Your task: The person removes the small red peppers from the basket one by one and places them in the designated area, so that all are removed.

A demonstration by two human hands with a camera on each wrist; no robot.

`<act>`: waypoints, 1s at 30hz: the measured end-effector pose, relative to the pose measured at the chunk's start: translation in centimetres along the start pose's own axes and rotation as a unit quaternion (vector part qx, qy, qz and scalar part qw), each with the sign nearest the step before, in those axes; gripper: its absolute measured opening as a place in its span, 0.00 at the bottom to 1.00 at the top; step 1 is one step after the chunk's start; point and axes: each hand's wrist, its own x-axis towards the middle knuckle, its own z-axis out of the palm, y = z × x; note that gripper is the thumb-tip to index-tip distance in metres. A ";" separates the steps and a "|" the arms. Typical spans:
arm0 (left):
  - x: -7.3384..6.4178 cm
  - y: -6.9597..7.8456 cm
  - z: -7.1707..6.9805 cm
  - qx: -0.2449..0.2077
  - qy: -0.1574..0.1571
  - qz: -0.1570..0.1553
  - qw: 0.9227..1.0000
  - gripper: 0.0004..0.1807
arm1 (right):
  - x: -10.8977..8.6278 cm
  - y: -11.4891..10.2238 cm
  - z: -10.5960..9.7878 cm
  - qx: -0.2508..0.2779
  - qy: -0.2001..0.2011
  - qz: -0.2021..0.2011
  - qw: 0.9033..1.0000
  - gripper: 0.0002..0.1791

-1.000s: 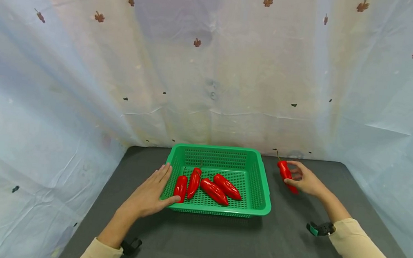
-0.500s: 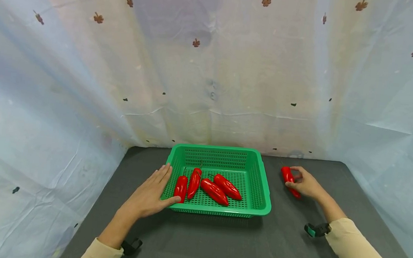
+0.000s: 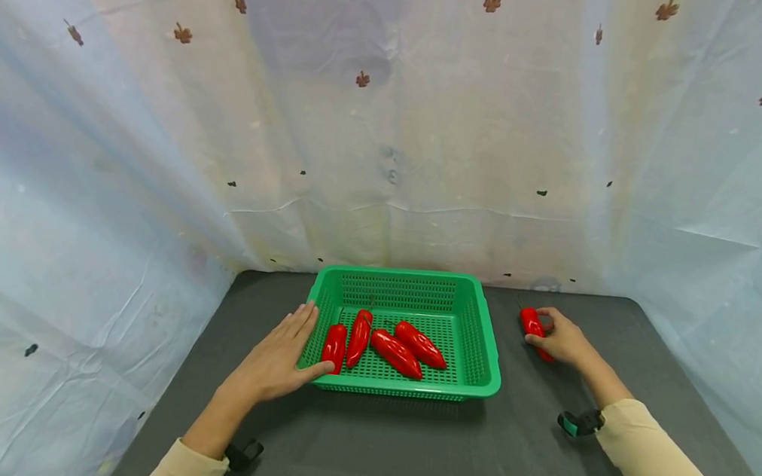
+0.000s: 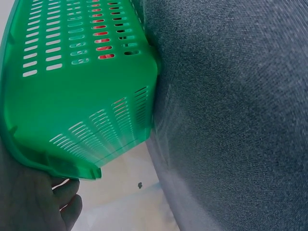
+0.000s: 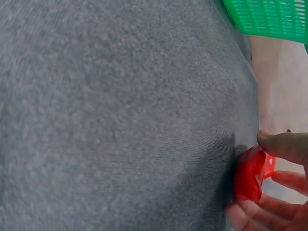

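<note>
Presently holds a red pepper in the right hand, right of the green basket, pinched between thumb on the near side and curled fingers on the far side. Cannot tell whether touching the dark table or just above it. Rests the left hand, with straight fingers, along the basket's left rim, beside four further peppers inside.

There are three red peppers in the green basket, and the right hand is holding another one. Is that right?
Not quite: the head view shows four red peppers in the green basket, not three. The right hand is holding another one, just as you said.
</note>
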 end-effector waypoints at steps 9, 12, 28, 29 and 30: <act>0.0 0.1 -0.3 0.003 0.000 0.001 1.000 0.60 | -0.7 -1.9 -1.4 -0.001 0.009 -0.012 1.000 0.39; 0.0 0.0 -0.4 0.002 -0.002 0.001 1.000 0.61 | -0.7 -2.6 -2.0 -0.003 0.018 -0.022 1.000 0.38; -0.1 0.0 -0.1 0.002 0.000 0.004 1.000 0.60 | -0.1 -7.1 -3.5 0.002 0.040 -0.079 0.996 0.37; -0.1 0.0 -0.1 0.002 0.001 0.004 1.000 0.60 | -0.1 -7.5 -3.6 0.003 0.040 -0.083 0.996 0.37; -0.1 0.0 0.0 0.002 0.001 0.003 1.000 0.60 | -0.1 -7.9 -3.6 0.004 0.040 -0.087 0.995 0.37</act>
